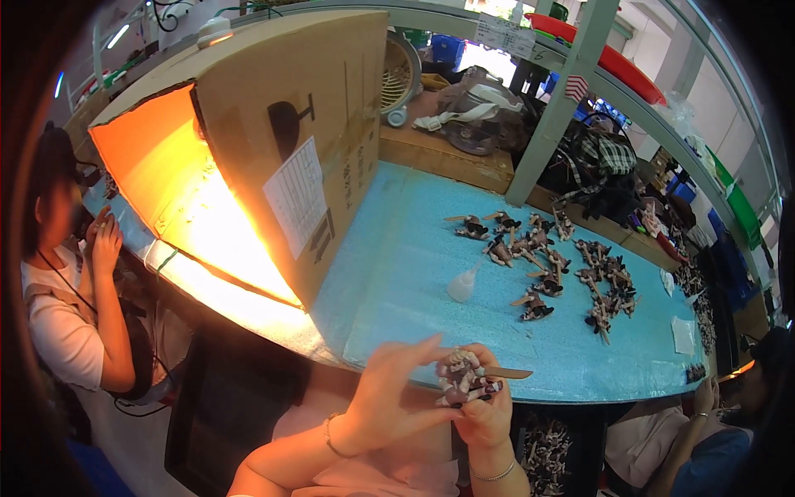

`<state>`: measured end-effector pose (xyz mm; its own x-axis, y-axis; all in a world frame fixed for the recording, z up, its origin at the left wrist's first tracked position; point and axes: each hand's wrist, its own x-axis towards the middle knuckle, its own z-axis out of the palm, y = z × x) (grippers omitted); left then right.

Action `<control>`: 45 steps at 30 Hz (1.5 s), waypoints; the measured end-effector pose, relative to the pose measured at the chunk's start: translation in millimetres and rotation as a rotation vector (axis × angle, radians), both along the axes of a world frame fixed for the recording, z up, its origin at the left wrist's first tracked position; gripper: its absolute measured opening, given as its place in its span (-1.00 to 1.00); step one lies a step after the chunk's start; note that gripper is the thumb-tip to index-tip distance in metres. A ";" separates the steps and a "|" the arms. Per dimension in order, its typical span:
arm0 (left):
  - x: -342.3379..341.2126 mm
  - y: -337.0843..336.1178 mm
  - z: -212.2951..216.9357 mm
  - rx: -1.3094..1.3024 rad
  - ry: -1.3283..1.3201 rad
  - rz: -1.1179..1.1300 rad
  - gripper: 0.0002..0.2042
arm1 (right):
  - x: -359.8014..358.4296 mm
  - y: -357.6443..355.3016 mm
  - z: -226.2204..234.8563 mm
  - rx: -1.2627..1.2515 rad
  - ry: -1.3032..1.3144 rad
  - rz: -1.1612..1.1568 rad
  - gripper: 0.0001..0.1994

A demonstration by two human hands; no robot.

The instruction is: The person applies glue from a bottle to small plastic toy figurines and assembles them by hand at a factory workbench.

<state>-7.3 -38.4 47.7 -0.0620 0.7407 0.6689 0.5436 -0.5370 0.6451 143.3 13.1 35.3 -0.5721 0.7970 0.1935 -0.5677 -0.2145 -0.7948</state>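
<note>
Between my two hands, close to the table's front edge, is a small painted figurine [458, 377] in pale, brown and dark tones, with a flat tan blade-like piece [509, 373] sticking out to the right. My right hand [483, 424] is closed around its lower side. My left hand [385, 393] reaches in from the left, with its fingers against the figurine's left and upper side; some fingertips are hidden. Several similar figurines [530, 248] lie in loose groups on the light blue table [389, 306]. A white squeeze bottle [463, 286] with a thin tip stands nearer to me.
At left, a big cardboard box [331, 124] glows orange inside. Behind the table are a fan [399, 74], a metal post [563, 108] and bags [609, 157]. People sit at left [74, 306] and right [696, 447]. A dark bin [546, 455] below holds more figurines.
</note>
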 end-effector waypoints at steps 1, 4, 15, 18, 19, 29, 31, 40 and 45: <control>-0.1 -0.7 -0.3 0.032 -0.006 0.017 -0.15 | -1.6 -1.9 -0.4 -0.045 0.036 0.020 -0.29; -0.3 -2.6 -7.0 0.049 -0.127 -0.038 -0.17 | -4.1 -7.0 2.6 -0.064 0.065 0.024 -0.30; -7.4 -0.2 -5.8 -0.129 -0.230 -0.172 -0.23 | -1.9 -17.9 9.8 -0.154 -0.033 -0.064 -0.27; -5.0 4.8 -5.9 -0.125 -0.264 -0.184 -0.27 | 1.0 -17.7 6.1 -0.133 -0.052 -0.078 -0.23; -3.5 6.8 -6.1 -0.104 -0.296 -0.178 -0.30 | 1.3 -17.0 4.4 -0.110 -0.041 -0.089 -0.21; 3.2 11.1 -7.6 -0.213 -0.153 -0.249 -0.28 | 35.1 -7.2 -17.4 -0.029 -0.127 0.014 -0.32; 11.6 18.5 -6.2 -0.236 -0.051 -0.321 -0.28 | 45.7 -5.2 -17.5 -0.041 -0.081 0.004 -0.34; 70.6 54.3 -24.3 -0.238 0.081 -0.412 -0.41 | 109.4 -10.5 -33.4 -0.043 -0.230 -0.374 -0.42; 109.7 71.8 -28.1 -0.290 0.103 -0.568 -0.50 | 158.3 -13.3 -40.3 0.235 -0.550 -0.650 -0.62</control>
